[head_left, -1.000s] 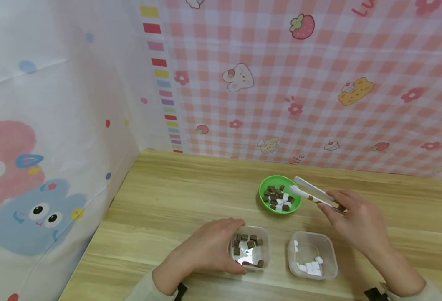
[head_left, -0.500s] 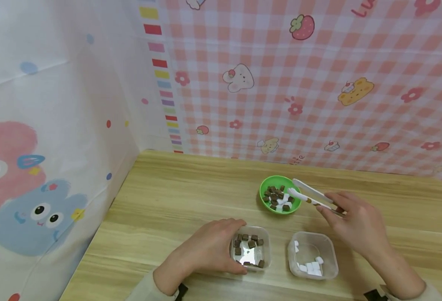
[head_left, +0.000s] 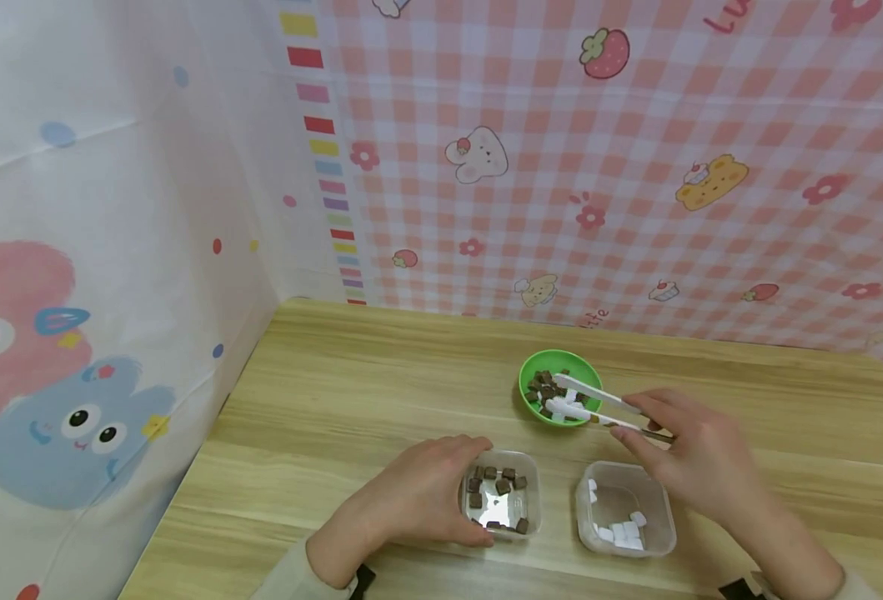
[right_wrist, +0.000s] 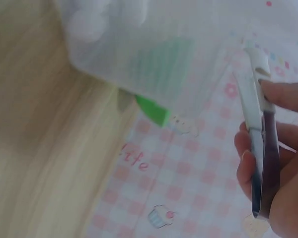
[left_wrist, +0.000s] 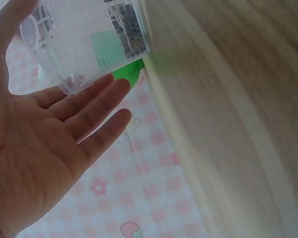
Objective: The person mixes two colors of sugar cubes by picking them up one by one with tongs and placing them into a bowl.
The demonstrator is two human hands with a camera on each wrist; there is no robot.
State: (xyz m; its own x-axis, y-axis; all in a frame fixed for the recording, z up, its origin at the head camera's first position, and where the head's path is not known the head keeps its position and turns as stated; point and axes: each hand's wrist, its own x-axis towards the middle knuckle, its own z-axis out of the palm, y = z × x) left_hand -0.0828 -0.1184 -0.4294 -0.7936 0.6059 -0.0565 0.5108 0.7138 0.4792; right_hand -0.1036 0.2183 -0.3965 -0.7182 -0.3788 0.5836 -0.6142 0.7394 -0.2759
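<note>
My left hand (head_left: 411,492) grips the left side of a clear plastic container (head_left: 534,500), thumb at the near side and fingers at the far side. Several brown cubes (head_left: 503,487) lie in that container. With my right hand (head_left: 699,450) I hold small white-tipped tongs (head_left: 599,396), pinched between thumb and fingers. The tong tips stand apart over a green bowl (head_left: 533,362), above its mix of brown cubes and white pieces; whether they touch any is unclear. In the right wrist view the tongs (right_wrist: 256,109) point upward out of the hand.
To the right of the left-hand container stands a second clear container (head_left: 666,533) with several white pieces (head_left: 624,533) in it. Everything rests on a wood-grain table (head_left: 351,375). A pink checked cloth (head_left: 426,208) hangs behind it, and a white printed cloth (head_left: 133,208) at the left.
My right hand has moved left, bringing the tong tips from the bowl's right rim to above its contents. The left hand and both containers have stayed in place.
</note>
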